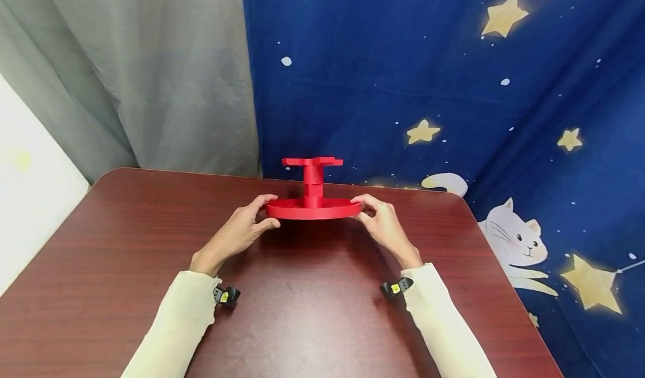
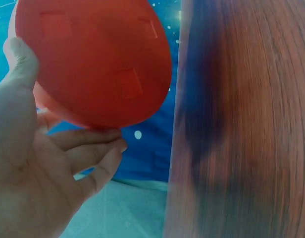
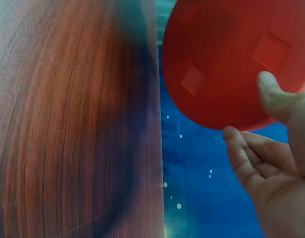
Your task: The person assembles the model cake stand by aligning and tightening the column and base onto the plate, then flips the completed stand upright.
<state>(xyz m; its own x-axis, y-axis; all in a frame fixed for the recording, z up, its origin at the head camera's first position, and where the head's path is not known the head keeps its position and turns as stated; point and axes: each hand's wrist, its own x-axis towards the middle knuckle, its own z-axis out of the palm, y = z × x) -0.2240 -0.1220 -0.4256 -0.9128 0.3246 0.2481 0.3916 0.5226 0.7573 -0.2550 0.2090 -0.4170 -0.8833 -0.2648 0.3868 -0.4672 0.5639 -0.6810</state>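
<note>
A red stand (image 1: pixel 313 213) has a round, rimmed base, a short post rising from its middle and a piece with several arms on top. It is held upright above the table near the far edge. My left hand (image 1: pixel 246 223) grips the base's rim at the left, and my right hand (image 1: pixel 381 224) grips it at the right. In the left wrist view, the underside of the stand (image 2: pixel 103 59) shows shallow square recesses, with the left thumb (image 2: pixel 23 62) at the rim. In the right wrist view, the right thumb (image 3: pixel 274 94) presses against the underside.
The dark reddish wood table (image 1: pixel 312 316) spreads beneath both forearms. Behind it hang a grey curtain (image 1: pixel 186 75) and a blue curtain (image 1: pixel 378 70) with stars and a white cat. A white surface (image 1: pixel 30 187) stands at the left.
</note>
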